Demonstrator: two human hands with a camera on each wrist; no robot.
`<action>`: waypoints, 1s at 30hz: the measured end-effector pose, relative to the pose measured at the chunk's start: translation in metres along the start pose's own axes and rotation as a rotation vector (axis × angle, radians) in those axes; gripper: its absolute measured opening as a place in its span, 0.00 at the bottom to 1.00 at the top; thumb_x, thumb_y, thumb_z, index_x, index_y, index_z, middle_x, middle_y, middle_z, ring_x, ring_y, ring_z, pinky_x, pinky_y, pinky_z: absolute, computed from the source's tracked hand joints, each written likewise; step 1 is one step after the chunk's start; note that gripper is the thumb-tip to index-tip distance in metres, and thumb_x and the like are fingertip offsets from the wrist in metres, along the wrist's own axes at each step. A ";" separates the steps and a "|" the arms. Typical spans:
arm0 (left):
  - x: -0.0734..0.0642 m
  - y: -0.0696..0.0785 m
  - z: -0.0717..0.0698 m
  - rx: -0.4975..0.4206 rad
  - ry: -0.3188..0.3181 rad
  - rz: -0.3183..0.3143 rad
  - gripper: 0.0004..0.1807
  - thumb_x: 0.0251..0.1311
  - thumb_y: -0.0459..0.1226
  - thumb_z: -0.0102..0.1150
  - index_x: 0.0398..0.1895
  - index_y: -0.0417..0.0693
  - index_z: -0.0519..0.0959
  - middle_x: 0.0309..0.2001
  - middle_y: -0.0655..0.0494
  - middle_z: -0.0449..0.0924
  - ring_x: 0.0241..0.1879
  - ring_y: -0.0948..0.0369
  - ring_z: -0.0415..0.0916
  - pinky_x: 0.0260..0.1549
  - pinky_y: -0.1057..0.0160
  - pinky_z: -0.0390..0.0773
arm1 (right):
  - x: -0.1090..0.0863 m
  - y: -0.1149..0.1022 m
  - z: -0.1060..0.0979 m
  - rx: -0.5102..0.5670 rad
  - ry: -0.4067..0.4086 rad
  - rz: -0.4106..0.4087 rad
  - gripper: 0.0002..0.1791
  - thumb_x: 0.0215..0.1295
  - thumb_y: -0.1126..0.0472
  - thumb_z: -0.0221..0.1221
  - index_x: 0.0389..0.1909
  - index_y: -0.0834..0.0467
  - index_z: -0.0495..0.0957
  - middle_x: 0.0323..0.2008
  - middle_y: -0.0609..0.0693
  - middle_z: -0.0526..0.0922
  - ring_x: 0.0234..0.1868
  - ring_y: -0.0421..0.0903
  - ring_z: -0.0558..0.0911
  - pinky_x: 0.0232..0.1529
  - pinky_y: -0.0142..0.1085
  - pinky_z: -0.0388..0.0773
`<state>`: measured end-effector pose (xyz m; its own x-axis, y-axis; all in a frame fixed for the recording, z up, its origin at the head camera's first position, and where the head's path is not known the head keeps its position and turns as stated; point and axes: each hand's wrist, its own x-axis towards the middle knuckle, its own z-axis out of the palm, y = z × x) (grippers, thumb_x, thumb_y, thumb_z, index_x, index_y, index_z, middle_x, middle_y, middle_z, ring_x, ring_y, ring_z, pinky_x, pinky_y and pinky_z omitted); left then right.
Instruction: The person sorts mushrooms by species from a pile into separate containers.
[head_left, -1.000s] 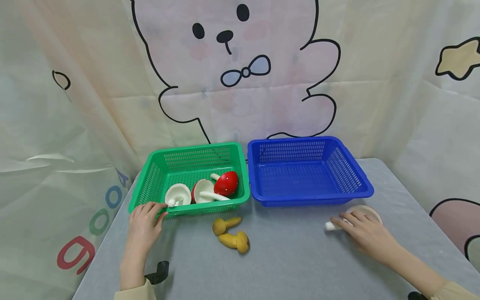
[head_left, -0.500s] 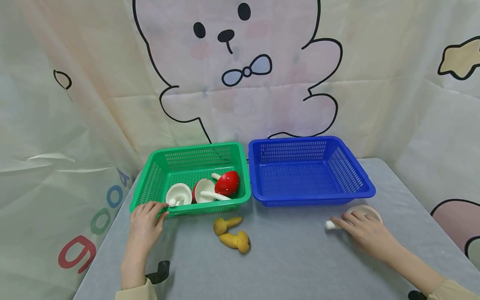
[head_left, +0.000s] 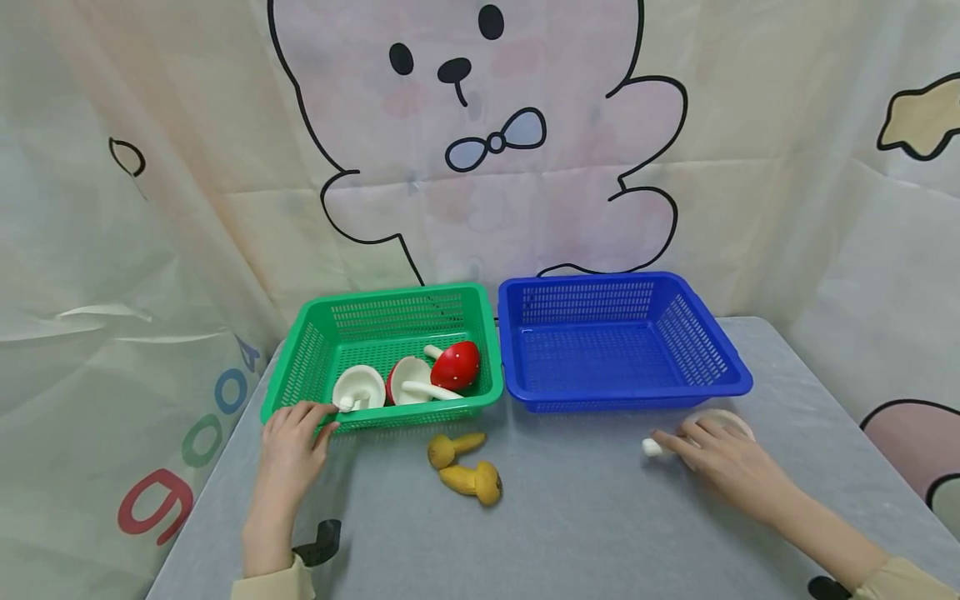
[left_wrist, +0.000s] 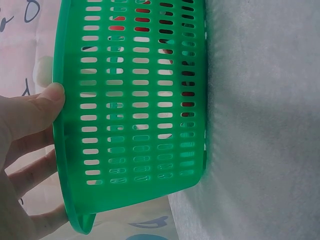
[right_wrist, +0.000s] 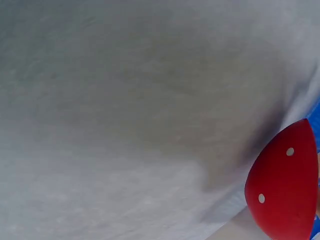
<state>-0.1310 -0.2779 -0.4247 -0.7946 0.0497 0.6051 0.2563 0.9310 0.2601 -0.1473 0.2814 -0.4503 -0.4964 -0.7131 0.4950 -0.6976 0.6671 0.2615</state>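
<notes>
My left hand (head_left: 288, 454) grips the front rim of the green basket (left_wrist: 135, 197) near its left corner, thumb on the outside in the left wrist view. Inside the basket lie several red-capped toy mushrooms; one shows its white underside (head_left: 360, 387), another its red spotted cap (head_left: 457, 367). At the right of the table, my right hand (head_left: 727, 467) holds a toy mushroom (head_left: 731, 418) by its stem, the white underside facing up. The right wrist view shows its red cap with white dots (right_wrist: 282, 185); the fingers there are mostly cut off by the edge.
A blue basket (head_left: 585, 358) with nothing in it stands right of the green one. Two yellow toy mushrooms (head_left: 474, 482) lie on the grey table in front of the baskets. A printed curtain (head_left: 562, 208) hangs close behind.
My right hand has shifted slightly left with the mushroom in its fingers. The left hand stays on the green basket's rim.
</notes>
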 end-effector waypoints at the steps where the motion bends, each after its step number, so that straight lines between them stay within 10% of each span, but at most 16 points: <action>1: 0.000 0.000 0.000 -0.002 -0.003 -0.003 0.10 0.49 0.28 0.69 0.36 0.42 0.83 0.34 0.47 0.80 0.42 0.45 0.73 0.50 0.38 0.68 | 0.003 -0.001 -0.001 0.011 0.001 -0.003 0.32 0.77 0.56 0.24 0.49 0.51 0.82 0.29 0.44 0.73 0.34 0.47 0.74 0.31 0.44 0.72; 8: 0.001 0.000 0.000 -0.008 -0.006 -0.002 0.10 0.49 0.28 0.69 0.36 0.43 0.83 0.35 0.47 0.81 0.42 0.45 0.73 0.50 0.39 0.69 | 0.021 -0.005 -0.014 0.108 -0.022 0.052 0.23 0.74 0.54 0.36 0.53 0.51 0.80 0.32 0.43 0.77 0.36 0.42 0.75 0.40 0.40 0.71; 15: 0.000 0.000 0.001 -0.008 -0.007 -0.003 0.10 0.49 0.28 0.69 0.36 0.43 0.83 0.35 0.47 0.81 0.42 0.45 0.73 0.50 0.39 0.69 | 0.040 -0.015 -0.032 0.144 -0.052 0.041 0.39 0.35 0.72 0.66 0.57 0.50 0.78 0.35 0.42 0.79 0.38 0.42 0.77 0.42 0.39 0.73; 30: 0.000 -0.001 0.001 -0.020 0.000 -0.007 0.10 0.50 0.28 0.69 0.36 0.42 0.83 0.35 0.47 0.80 0.41 0.45 0.72 0.50 0.38 0.68 | 0.085 -0.041 -0.063 0.168 -0.034 -0.020 0.44 0.37 0.71 0.70 0.61 0.45 0.74 0.38 0.39 0.81 0.42 0.42 0.76 0.43 0.41 0.77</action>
<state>-0.1315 -0.2789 -0.4256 -0.7963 0.0436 0.6033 0.2619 0.9239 0.2790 -0.1281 0.2070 -0.3663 -0.4967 -0.7348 0.4619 -0.7829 0.6091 0.1272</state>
